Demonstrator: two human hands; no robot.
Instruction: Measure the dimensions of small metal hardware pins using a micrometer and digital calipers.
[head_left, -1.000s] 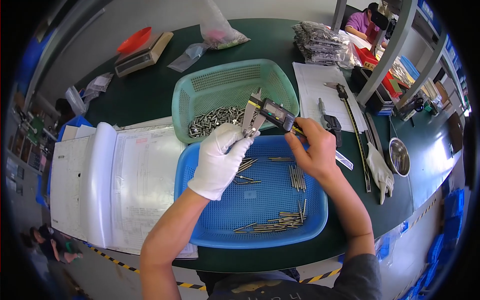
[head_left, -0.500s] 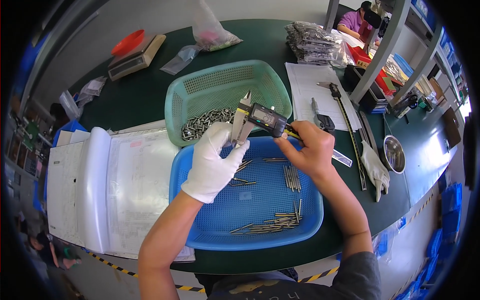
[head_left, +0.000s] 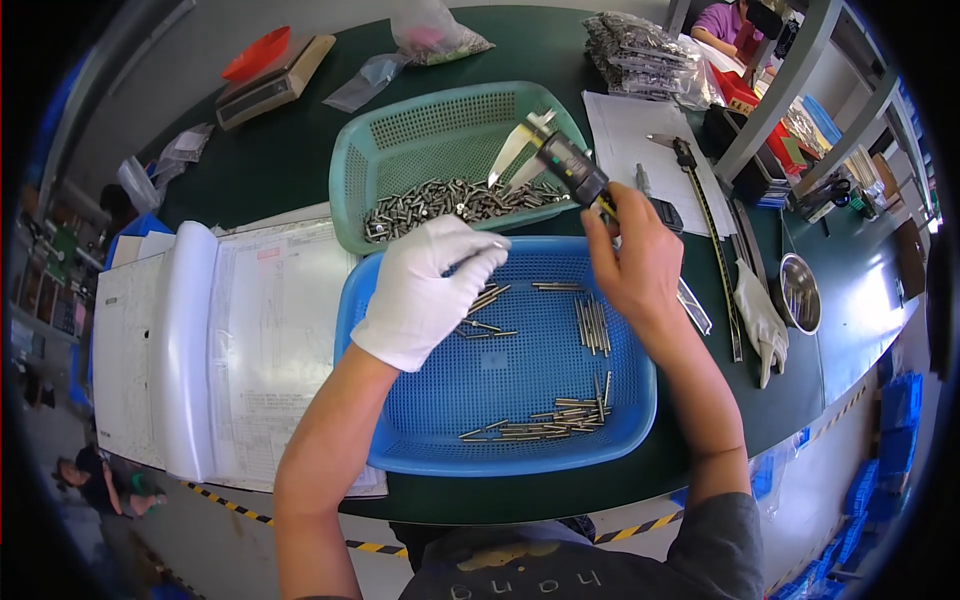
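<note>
My right hand [head_left: 640,250], bare, grips a digital caliper [head_left: 572,168] by its beam. The caliper is tilted, its jaws parted above the green basket [head_left: 345,165] and nothing seen between them. My left hand [head_left: 425,285], in a white glove, is pinched closed over the back rim of the blue basket [head_left: 400,455]. A small shiny tip shows at its fingertips, too small to name. Several slim metal pins [head_left: 593,325] lie in groups in the blue basket. Many short metal pieces [head_left: 440,198] are heaped in the green one.
A binder of sheets [head_left: 265,370] lies open at left. To the right are another caliper [head_left: 685,155], a white glove [head_left: 757,315] and a metal cup [head_left: 798,290]. Behind are a scale [head_left: 280,85], bagged parts [head_left: 640,60] and shelf posts [head_left: 780,115]. A person [head_left: 718,25] sits far right.
The caliper has come away from my left fingertips, and my right hand has turned it up over the green basket. My left hand stays pinched; the view has shifted slightly.
</note>
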